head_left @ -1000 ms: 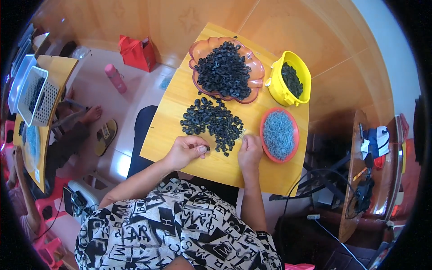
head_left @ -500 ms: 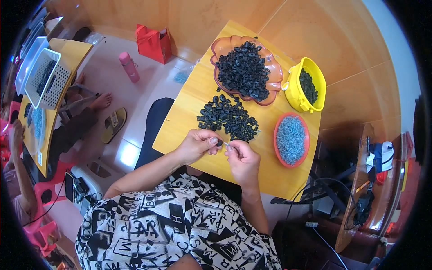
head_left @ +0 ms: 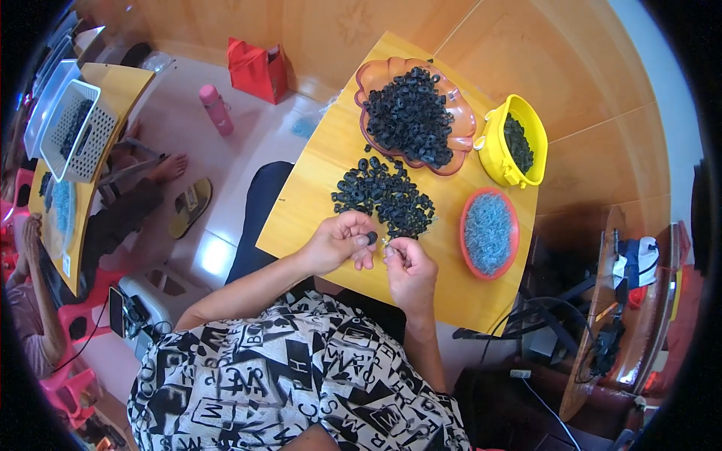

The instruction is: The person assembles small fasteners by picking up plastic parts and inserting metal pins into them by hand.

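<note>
Over the near side of the yellow table, my left hand pinches a small black part between thumb and forefinger, its other fingers loosely bent. Just to the right, my right hand is closed in a pinch on a tiny light, shiny piece, too small to make out exactly. The black part and the shiny piece are a little apart. Beyond my hands lies a loose pile of black parts. A shell-shaped orange-brown tray behind it is heaped with similar black parts.
A yellow bucket with dark parts stands at the table's right edge. Nearer is a red oval bowl of fine bluish-grey pieces. At far left, a person sits by another table with a white basket. A pink bottle stands on the floor.
My hands have drawn slightly apart, widening the gap between the black part and the shiny piece. The left fingers have loosened and spread a little.
</note>
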Tool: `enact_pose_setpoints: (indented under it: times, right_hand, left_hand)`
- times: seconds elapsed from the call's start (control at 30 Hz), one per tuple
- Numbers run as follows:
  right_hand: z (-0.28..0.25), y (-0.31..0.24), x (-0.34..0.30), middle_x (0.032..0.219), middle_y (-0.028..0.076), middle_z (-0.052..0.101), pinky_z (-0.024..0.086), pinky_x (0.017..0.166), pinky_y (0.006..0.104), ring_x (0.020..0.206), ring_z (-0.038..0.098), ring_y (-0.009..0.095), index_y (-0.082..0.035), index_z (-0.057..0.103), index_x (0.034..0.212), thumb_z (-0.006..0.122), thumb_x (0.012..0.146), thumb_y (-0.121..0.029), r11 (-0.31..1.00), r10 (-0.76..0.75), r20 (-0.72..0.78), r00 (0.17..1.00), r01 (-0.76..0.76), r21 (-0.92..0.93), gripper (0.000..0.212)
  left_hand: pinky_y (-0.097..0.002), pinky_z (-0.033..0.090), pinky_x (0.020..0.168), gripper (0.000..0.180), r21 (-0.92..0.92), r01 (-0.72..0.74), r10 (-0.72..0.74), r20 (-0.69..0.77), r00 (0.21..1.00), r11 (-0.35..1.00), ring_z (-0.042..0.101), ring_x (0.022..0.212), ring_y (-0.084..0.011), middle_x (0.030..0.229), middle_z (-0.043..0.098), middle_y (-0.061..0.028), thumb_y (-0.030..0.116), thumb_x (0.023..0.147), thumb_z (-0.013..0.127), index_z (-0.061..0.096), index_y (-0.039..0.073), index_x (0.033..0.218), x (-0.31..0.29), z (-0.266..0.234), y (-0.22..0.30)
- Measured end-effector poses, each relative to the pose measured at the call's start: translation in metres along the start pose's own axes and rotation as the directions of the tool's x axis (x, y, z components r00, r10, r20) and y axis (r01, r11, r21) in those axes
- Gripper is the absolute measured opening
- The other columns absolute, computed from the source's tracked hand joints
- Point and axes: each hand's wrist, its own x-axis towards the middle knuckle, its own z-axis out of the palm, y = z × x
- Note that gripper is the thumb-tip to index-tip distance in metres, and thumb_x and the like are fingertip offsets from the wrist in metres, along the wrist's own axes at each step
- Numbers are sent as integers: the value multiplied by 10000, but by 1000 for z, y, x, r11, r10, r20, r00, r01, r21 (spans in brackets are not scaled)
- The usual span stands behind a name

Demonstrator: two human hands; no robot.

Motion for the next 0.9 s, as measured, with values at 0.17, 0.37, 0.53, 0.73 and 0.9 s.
enact_pose_setpoints:
  times: [0.17,0.37,0.53,0.73,0.9]
  right_hand:
    - [-1,-2,-3,734,19,594,441,566,193,634,529,46,32,587,895,593,808,15,1000,-6,25,1000,5,11,89]
    - [0,-16,-7,714,1,573,421,551,193,626,500,36,32,591,881,593,794,26,1000,-16,36,999,16,22,87]
    - [7,-14,-8,697,1,564,414,540,198,609,495,39,29,592,865,588,796,23,998,-41,48,998,39,50,69]
    - [9,-11,-6,671,16,557,412,521,204,585,495,47,22,588,849,587,798,17,998,-69,18,997,69,14,51]
    - [6,-13,-4,628,9,545,395,483,213,541,473,46,19,584,821,587,799,14,997,-68,45,997,70,-38,22]
  left_hand:
    - [-243,483,520,138,35,106,-107,18,994,994,612,618,-162,847,618,-105,79,899,498,500,28,1027,0,0,4]
    - [-243,470,603,106,-261,111,-106,32,994,959,596,681,-155,847,607,-82,110,881,541,512,66,973,3,-6,4]
    - [-231,419,637,138,-315,73,-62,43,997,946,531,704,-120,838,582,-38,120,859,581,521,78,975,1,-8,0]
    - [-222,376,576,130,-321,82,-60,79,995,944,489,649,-102,788,554,-24,90,848,589,531,55,958,2,-5,2]
    - [-216,374,546,107,-261,73,-55,76,996,963,478,625,-93,746,539,-27,62,848,582,529,38,938,1,-3,2]
